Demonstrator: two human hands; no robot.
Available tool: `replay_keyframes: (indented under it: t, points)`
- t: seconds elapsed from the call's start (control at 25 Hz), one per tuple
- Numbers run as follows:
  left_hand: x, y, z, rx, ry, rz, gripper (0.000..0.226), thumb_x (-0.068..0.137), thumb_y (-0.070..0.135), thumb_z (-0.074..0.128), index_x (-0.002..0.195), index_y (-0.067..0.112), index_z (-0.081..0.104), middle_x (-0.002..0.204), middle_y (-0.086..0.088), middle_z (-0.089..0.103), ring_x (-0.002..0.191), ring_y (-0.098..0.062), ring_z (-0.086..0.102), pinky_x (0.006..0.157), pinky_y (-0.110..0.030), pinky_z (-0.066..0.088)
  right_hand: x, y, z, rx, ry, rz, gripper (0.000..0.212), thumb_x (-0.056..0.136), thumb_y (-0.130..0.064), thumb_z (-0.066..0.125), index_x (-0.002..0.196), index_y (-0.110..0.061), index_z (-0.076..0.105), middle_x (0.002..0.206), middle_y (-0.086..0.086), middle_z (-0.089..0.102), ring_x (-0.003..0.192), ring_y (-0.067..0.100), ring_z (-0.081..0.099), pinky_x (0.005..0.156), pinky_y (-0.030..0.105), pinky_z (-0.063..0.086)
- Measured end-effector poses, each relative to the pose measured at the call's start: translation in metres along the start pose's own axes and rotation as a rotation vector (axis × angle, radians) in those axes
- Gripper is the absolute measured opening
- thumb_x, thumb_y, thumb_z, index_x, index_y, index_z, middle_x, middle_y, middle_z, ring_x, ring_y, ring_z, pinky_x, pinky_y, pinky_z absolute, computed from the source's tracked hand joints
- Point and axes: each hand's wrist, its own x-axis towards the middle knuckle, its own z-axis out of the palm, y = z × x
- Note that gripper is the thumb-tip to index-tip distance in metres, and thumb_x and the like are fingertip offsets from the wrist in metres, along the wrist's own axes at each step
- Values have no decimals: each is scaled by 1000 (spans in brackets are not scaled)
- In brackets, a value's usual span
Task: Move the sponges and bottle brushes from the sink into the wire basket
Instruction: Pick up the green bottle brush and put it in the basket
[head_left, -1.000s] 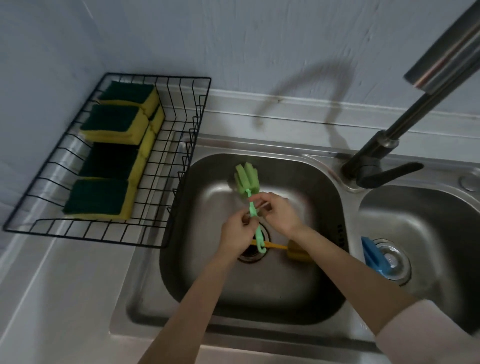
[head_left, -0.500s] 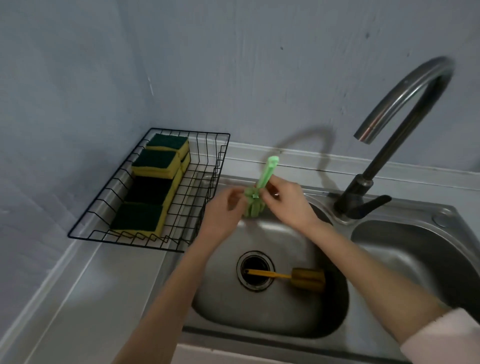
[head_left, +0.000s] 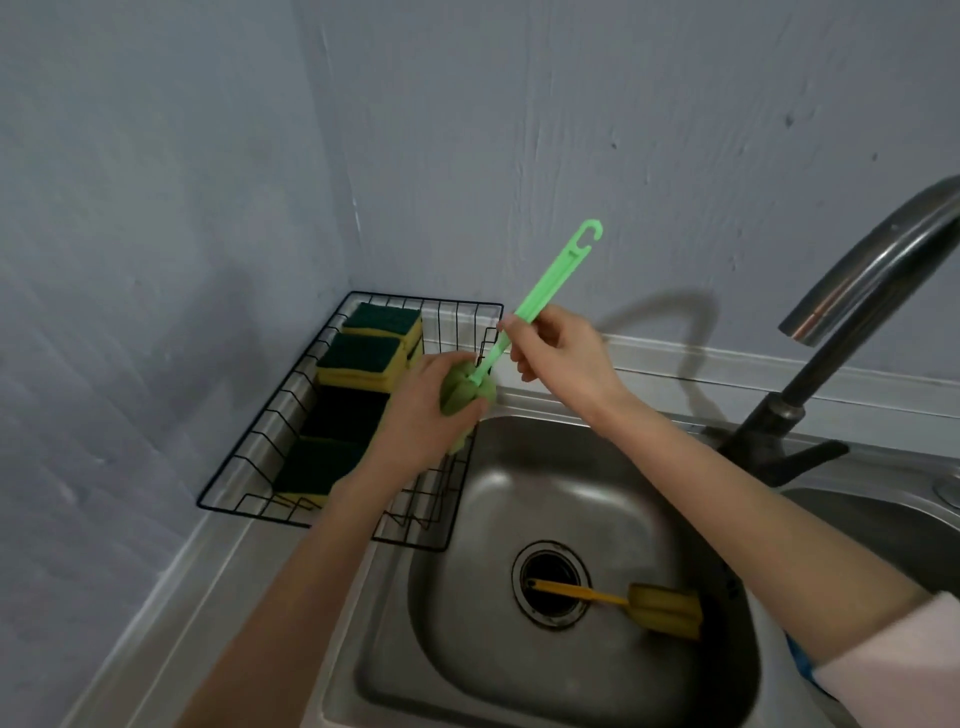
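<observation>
Left hand (head_left: 421, 415) wrapped round the sponge head of the green bottle brush (head_left: 524, 322), right hand (head_left: 558, 351) pinching its handle, held over the wire basket's (head_left: 249, 457) right edge, sponges (head_left: 363, 358) inside, yellow bottle brush (head_left: 623, 605) lying in the sink (head_left: 519, 499) at the drain.

Both my forearms bare; my right arm has a pale pink sleeve (head_left: 893, 670) pushed up near elbow. No rings, no watch.
</observation>
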Motion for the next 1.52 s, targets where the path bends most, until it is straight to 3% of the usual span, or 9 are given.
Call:
replay_keyframes:
  t: [0.12,0.32,0.56,0.76,0.88,1.12,1.32,1.44,1.52]
  points:
    - [20,-17,-9,58,-15,-21,45,81,20,61,124,16,47,126,-8,48,104,-8,41,89,-22,34,21,-5,0,27,51,18,32,91,-26,50,95,4,62,70,13,51,56,14,50,57,29,52]
    - [71,-42,-4,112,-42,-93,47,80,22,62,125,21,47,130,-11,40,121,-23,33,99,-29,29,68,8,1,123,82,71,26,90,-21,53,96,1,65,70,2,62,64,17,62,79,41,58]
    - [135,-68,26,189,-84,-109,49,82,24,61,127,20,44,128,-12,34,121,-23,34,101,-31,34,114,45,4,171,109,149,25,91,-16,51,98,5,63,73,3,63,66,11,64,73,25,59]
    - [170,-93,54,255,-70,-154,48,81,19,61,127,18,45,128,-14,38,118,-26,42,105,-40,40,141,88,12,269,131,262,16,91,-18,52,79,-13,61,73,0,63,70,12,65,80,30,57]
    - [175,-104,65,263,-71,-165,48,82,14,59,127,18,44,131,-14,38,120,-26,41,104,-39,42,146,109,19,304,151,319,16,91,-19,52,78,-16,60,77,1,65,71,11,66,76,26,58]
    - [175,-109,69,302,-110,-131,44,85,14,55,127,17,45,131,-13,41,120,-28,40,103,-38,40,142,124,19,333,160,372,12,93,-16,49,96,-6,55,82,3,63,70,8,63,59,12,56]
    - [164,-98,58,301,-168,-115,51,84,13,55,132,15,39,134,-14,40,123,-30,38,105,-45,37,129,120,18,207,45,420,29,91,-16,51,115,0,51,94,7,58,78,14,62,73,23,54]
    - [149,-82,46,310,-159,-101,51,84,12,55,132,14,38,135,-13,40,123,-27,38,105,-39,35,114,115,12,52,-13,439,35,89,-17,53,120,-1,51,102,12,61,98,28,63,93,38,51]
    - [140,-70,39,321,-159,-72,49,85,12,54,131,13,40,134,-13,42,121,-26,39,102,-35,35,105,107,5,-107,-62,387,33,88,-19,54,119,-6,55,107,11,62,103,24,59,93,33,46]
